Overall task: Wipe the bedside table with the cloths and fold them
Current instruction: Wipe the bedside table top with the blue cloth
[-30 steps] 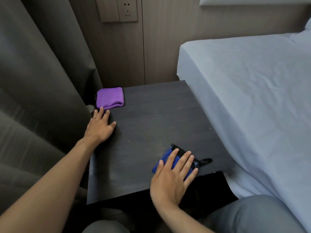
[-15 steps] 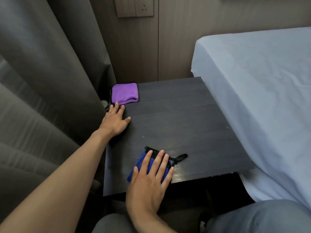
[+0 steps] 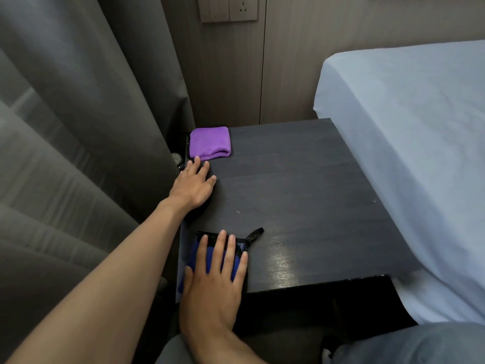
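The right hand (image 3: 212,282) lies flat, fingers spread, pressing the blue cloth (image 3: 210,258) onto the near left corner of the dark table (image 3: 301,200), while the left hand (image 3: 194,186) rests open and empty just before the folded purple cloth (image 3: 210,143) at the far left corner, beside the bed (image 3: 406,153).

Grey curtain (image 3: 78,127) hangs across nine o'clock — a wall socket panel (image 3: 228,7) sits up at twelve, and the pale blue bed (image 3: 406,140) fills three o'clock.
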`<state>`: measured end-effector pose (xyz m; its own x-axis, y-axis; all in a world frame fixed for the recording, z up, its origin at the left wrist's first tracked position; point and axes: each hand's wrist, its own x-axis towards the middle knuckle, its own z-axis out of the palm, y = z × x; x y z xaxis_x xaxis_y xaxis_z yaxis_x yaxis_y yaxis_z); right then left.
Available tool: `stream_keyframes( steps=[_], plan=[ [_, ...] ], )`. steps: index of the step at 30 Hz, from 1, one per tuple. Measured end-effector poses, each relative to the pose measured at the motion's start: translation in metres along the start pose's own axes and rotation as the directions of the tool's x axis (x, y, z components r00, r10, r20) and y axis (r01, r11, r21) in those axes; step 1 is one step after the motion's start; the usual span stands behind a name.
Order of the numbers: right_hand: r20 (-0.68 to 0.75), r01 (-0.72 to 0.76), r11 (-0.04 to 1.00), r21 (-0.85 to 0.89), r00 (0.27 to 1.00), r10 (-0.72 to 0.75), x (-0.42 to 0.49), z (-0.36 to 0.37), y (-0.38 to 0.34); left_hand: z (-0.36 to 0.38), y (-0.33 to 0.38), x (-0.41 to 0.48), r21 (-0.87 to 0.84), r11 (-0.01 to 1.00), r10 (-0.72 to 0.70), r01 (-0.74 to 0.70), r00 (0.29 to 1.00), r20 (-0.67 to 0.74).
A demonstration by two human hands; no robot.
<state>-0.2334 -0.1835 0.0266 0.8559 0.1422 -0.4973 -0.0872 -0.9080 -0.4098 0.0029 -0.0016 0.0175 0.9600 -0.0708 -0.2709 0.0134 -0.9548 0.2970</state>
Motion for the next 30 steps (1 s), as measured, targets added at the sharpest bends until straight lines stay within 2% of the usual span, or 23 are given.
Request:
stream_keyframes(
  steps=[1, 2, 3, 4, 7, 9, 13, 30],
  plan=[
    [-0.111, 0.029, 0.999, -0.019, 0.993, -0.030, 0.021, 0.006, -0.026, 0.000, 0.000, 0.000, -0.001, 1.000, 0.002, -0.002, 1.000, -0.003],
    [-0.181, 0.061, 0.998, 0.017, 0.982, -0.057, 0.045, 0.020, -0.094, 0.001, -0.001, 0.000, 0.000, 1.000, 0.005, -0.005, 1.000, -0.005],
    [-0.263, 0.082, 0.994, -0.066, 0.960, -0.096, 0.045, 0.027, -0.101, 0.000, -0.001, 0.000, 0.004, 1.000, 0.009, -0.008, 1.000, -0.004],
    [-0.225, 0.087, 0.990, -0.109, 0.968, -0.110, 0.044, 0.033, -0.109, 0.000, -0.002, 0.000, 0.008, 1.000, 0.010, -0.010, 1.000, 0.000],
    [-0.231, 0.003, 0.993, -0.117, 0.973, -0.030, 0.048, 0.035, -0.096, -0.004, -0.002, 0.000, 0.015, 1.000, -0.001, 0.000, 1.000, 0.018],
    [-0.223, 0.049, 0.989, -0.138, 0.972, -0.079, 0.052, 0.039, -0.103, -0.005, -0.001, -0.002, 0.015, 1.000, -0.003, 0.003, 1.000, 0.026],
    [-0.200, 0.032, 0.985, -0.168, 0.978, -0.065, 0.061, 0.034, -0.105, -0.004, 0.000, -0.004, 0.017, 1.000, 0.001, -0.002, 1.000, 0.025],
    [-0.279, 0.093, 0.977, -0.190, 0.949, -0.145, 0.078, 0.026, -0.103, -0.002, -0.005, -0.003, 0.045, 0.999, 0.015, -0.016, 1.000, 0.022]
  ],
)
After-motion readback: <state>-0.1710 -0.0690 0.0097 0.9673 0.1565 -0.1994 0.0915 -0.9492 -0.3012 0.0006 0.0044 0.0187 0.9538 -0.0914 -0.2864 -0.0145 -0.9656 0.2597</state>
